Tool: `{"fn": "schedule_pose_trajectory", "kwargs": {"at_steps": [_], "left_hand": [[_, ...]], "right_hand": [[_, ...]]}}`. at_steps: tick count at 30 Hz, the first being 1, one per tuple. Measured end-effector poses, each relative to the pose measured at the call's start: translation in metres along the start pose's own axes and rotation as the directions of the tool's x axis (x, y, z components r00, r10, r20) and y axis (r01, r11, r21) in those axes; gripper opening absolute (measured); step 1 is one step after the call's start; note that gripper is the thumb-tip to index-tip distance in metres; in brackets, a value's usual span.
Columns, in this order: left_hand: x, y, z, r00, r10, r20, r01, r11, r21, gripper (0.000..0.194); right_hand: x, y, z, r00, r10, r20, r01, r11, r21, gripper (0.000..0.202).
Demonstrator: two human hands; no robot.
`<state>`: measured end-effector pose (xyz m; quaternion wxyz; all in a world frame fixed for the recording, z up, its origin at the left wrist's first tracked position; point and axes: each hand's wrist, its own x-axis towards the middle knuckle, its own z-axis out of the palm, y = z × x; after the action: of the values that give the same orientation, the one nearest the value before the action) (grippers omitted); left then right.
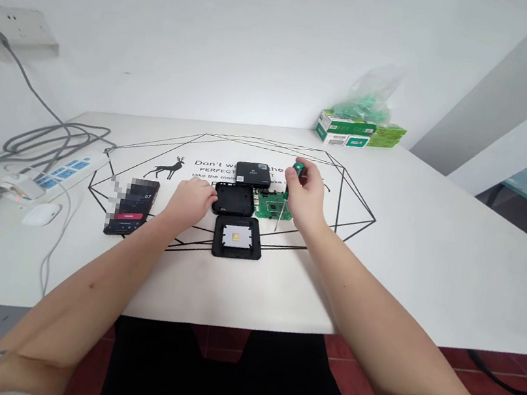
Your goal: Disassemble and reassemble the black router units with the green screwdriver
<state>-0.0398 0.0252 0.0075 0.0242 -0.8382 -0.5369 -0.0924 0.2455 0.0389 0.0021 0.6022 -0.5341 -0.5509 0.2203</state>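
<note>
My right hand (307,194) is closed around the green handle of a screwdriver (298,168), whose thin metal shaft points down beside a green circuit board (269,205). At the left edge of an open black plastic casing (233,200), my left hand (192,200) has its fingers curled and touching the rim. Behind the casing lies a black box-shaped device (254,174) with small labels. Nearest to me is a black square cover (236,255) with a silvery plate (238,236) fixed in its middle. Whether the screwdriver tip touches anything is hard to tell.
A phone (136,205) lies left of my left hand. Farther left are a power strip (69,172), a white earbud case (42,214) and coiled grey cables (54,136). Green-and-white boxes (345,129) with a plastic bag (370,98) on top stand by the wall.
</note>
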Motion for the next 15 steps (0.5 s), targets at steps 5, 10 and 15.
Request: {"fn": "schedule_pose_trajectory", "kwargs": {"at_steps": [5, 10, 15], "left_hand": [[0.002, -0.011, 0.003, 0.995, -0.098, 0.008, 0.097, 0.991, 0.089, 0.044], [0.004, -0.016, 0.005, 0.991, -0.131, 0.022, 0.13, 0.991, 0.045, 0.037], [0.005, -0.018, 0.007, 0.993, -0.112, 0.033, 0.11, 0.992, 0.067, 0.033]], "right_hand": [[0.019, 0.004, -0.021, 0.987, 0.102, 0.127, -0.023, 0.86, -0.51, 0.044], [0.029, 0.012, -0.034, 0.939, 0.29, 0.183, -0.034, 0.61, -0.791, 0.046], [0.031, 0.021, -0.035, 0.878, 0.423, 0.222, -0.017, 0.492, -0.871, 0.046]]}}
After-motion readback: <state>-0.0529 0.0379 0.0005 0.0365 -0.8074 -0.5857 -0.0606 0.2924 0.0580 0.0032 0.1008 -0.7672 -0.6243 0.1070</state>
